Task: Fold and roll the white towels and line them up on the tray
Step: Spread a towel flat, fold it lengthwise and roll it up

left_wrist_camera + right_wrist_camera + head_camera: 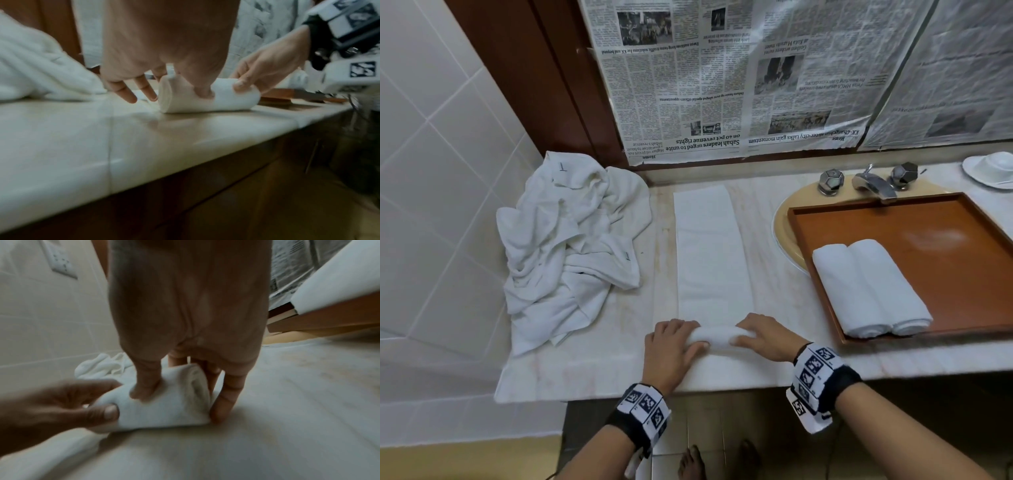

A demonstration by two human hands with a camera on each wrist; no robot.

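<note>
A white towel (709, 253) lies folded in a long strip on the marble counter, its near end wound into a roll (717, 337). My left hand (674, 346) grips the roll's left end (185, 100), thumb pressed in. My right hand (763, 337) grips the right end (174, 405), thumb on top, fingers behind. Two rolled white towels (869, 287) lie side by side at the near left of the brown tray (945, 222).
A heap of loose white towels (568, 246) lies at the counter's left end against the tiled wall. The tray sits over the sink (784, 219), below the tap (873, 181). A white dish (989, 169) stands far right. Newspaper (722, 78) covers the wall behind.
</note>
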